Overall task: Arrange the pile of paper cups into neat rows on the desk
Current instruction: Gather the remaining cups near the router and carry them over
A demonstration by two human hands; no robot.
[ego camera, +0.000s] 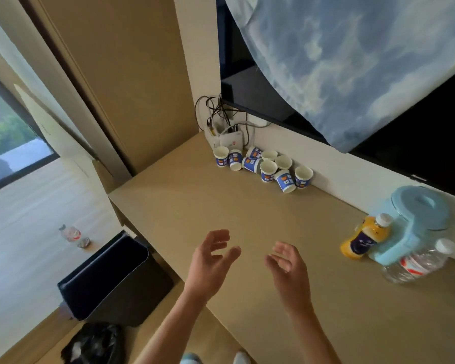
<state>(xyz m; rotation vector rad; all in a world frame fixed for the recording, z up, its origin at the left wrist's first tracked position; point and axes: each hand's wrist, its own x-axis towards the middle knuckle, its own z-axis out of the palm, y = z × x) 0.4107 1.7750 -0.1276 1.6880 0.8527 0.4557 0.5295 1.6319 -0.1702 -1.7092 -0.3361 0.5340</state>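
Both my left hand [210,261] and right hand [286,269] hover loose-fingered and empty over the desk [221,211], paper cups [263,166] jumbled far back by the wall, well apart from them; they look light and crushable, so I'd pinch each softly mid-wall.

Blue-and-white cups [263,168] huddle unsorted at the bench's [221,211] far corner by the wall, some upright, some tipped.
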